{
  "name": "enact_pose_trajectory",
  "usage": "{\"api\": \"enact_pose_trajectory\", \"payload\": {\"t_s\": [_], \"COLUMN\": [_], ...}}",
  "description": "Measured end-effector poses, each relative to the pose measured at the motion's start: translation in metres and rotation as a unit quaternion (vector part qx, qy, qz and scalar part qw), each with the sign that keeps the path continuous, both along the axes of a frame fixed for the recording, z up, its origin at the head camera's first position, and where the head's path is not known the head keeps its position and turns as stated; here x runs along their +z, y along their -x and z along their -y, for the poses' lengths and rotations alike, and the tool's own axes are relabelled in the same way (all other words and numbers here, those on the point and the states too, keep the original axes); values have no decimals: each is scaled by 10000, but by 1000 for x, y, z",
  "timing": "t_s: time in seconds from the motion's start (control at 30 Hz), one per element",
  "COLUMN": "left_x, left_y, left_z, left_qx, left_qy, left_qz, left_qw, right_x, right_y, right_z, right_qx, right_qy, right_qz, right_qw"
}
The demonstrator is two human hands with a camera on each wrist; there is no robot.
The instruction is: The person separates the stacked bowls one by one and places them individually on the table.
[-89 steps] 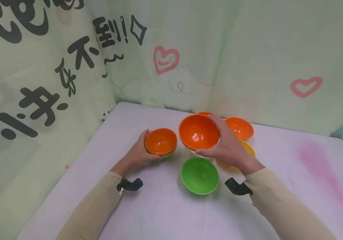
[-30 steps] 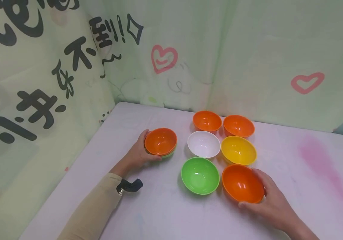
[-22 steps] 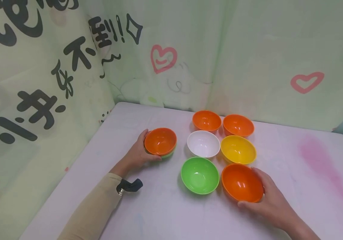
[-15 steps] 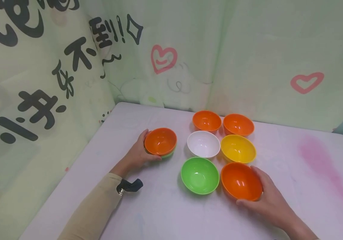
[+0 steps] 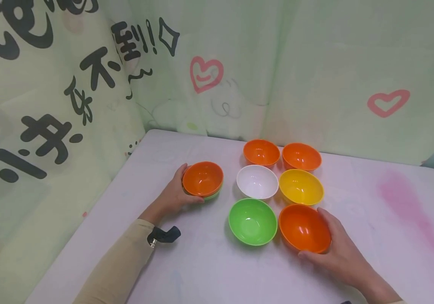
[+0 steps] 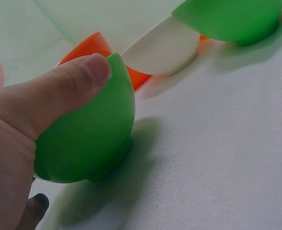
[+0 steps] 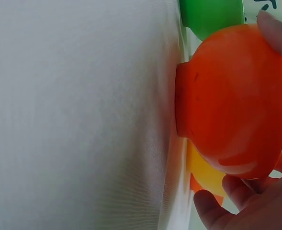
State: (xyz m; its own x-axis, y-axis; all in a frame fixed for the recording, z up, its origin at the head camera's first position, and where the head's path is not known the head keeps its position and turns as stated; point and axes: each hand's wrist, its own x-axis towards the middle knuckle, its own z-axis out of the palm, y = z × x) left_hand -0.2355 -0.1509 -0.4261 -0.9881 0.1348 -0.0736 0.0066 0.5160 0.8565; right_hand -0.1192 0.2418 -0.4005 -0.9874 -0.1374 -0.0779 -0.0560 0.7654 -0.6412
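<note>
On the left, my left hand (image 5: 173, 195) grips a small stack: an orange bowl (image 5: 203, 179) nested in a green bowl (image 6: 90, 129). Its thumb lies across the green wall in the left wrist view, and the other fingers are mostly hidden. My right hand (image 5: 340, 249) holds another orange bowl (image 5: 304, 228) by the rim, thumb at the near side and fingers at the far right. In the right wrist view this bowl's foot meets the white cloth. It stands right of a green bowl (image 5: 252, 222) and in front of a yellow bowl (image 5: 301, 187).
A white bowl (image 5: 257, 181) stands left of the yellow one. Behind them are a back-left orange bowl (image 5: 261, 153) and a back-right orange bowl (image 5: 302, 156), near the table's (image 5: 372, 236) rear edge. A printed curtain (image 5: 315, 63) hangs behind.
My right hand has brought the orange bowl from above the white bowl down to the front right, then shifted it slightly away from me. The left hand and its stack have stayed put.
</note>
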Motion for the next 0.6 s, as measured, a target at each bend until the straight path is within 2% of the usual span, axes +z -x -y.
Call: {"api": "enact_pose_trajectory", "payload": {"t_s": [0.2,0.4,0.6], "left_x": [0,2,3], "left_y": [1,0,0], "left_z": [0,-1,0], "left_qx": [-6,15,7], "left_qy": [21,11,30], "left_qz": [27,30,77], "left_qw": [10000,10000,10000], "right_x": [13,45,82], "right_y": [-1,3,15], "right_z": [0,3,17], "right_qx": [95,337,763], "right_qy": [-173,14,208], "right_qz": [-396,-951,-1495], "right_qw": [9990,9949,9856]}}
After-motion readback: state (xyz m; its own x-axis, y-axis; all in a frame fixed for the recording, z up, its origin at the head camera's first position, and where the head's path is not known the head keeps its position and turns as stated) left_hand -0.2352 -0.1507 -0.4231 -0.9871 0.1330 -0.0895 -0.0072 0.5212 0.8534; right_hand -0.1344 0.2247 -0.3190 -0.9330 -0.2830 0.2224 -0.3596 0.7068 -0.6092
